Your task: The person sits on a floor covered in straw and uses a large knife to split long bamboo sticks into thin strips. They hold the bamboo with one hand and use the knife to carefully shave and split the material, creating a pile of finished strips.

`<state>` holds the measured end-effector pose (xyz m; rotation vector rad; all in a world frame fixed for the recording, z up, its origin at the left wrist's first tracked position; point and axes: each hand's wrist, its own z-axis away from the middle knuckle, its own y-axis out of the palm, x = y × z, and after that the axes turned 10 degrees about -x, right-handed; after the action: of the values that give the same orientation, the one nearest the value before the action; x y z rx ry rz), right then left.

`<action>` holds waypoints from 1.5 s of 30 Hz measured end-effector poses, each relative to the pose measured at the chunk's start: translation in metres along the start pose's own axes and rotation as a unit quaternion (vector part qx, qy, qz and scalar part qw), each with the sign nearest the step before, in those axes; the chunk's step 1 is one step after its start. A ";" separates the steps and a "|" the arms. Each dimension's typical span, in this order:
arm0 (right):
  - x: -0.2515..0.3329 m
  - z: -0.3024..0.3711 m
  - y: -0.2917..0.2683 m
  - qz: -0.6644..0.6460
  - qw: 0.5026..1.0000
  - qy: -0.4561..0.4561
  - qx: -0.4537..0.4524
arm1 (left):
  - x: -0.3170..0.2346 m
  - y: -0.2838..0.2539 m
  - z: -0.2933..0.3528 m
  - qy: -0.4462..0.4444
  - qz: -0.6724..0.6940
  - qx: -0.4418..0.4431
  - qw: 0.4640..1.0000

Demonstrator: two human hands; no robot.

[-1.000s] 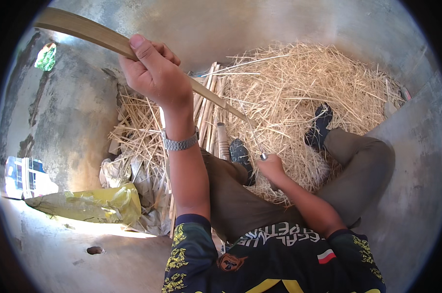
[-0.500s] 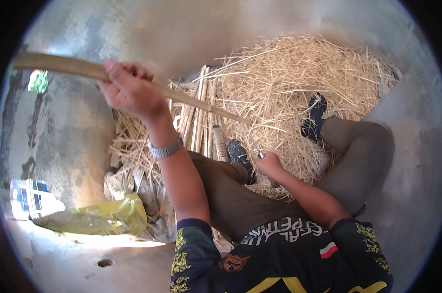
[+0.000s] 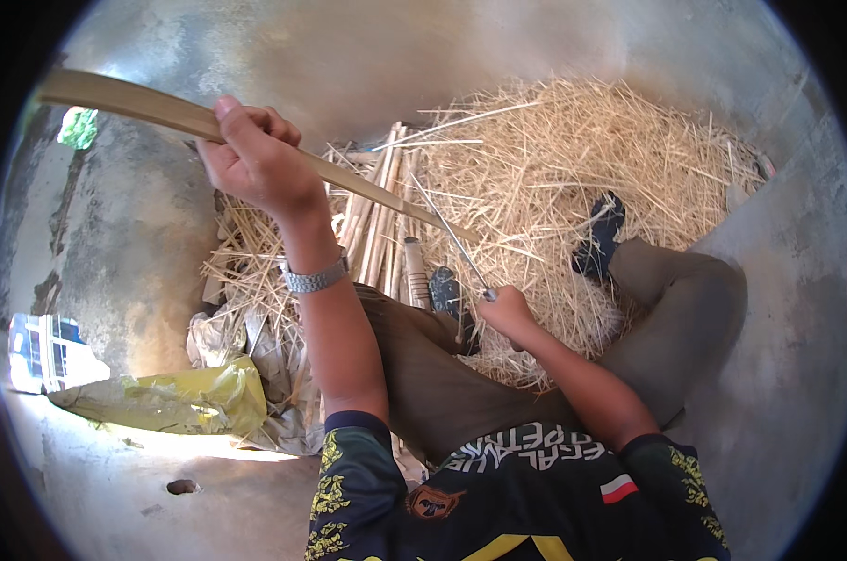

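Note:
My left hand (image 3: 263,164) is raised at the upper left, its fingers closed round a long flat bamboo strip (image 3: 143,105). The strip slants from the far left down to the right, its thinner end above the straw. My right hand (image 3: 506,314) grips a knife, fist closed on the handle, most of which is hidden. Its thin straight blade (image 3: 463,252) points up and left, passing close to the strip's lower end; I cannot tell whether they touch.
Loose pale shavings (image 3: 554,159) are heaped before my feet. Several bamboo sticks (image 3: 382,229) lie beside a ridged cylindrical piece (image 3: 416,271) near one dark shoe (image 3: 450,292). A yellow sack (image 3: 208,397) rests at the left, by openings in the concrete wall (image 3: 152,243).
The knife blade has swung up and left along the strip, and my right hand has shifted slightly left. My left hand still holds the strip, a little further right.

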<state>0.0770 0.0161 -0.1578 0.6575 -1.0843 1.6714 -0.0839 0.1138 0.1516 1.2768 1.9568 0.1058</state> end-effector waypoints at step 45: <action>-0.051 -0.034 0.011 -0.053 0.976 0.211 0.007 | -0.004 0.010 0.006 -0.024 0.046 0.045 0.998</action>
<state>0.0876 0.0223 -0.2192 0.3378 -0.7201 1.6318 -0.0720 0.1136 0.1541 1.4147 1.8799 0.0322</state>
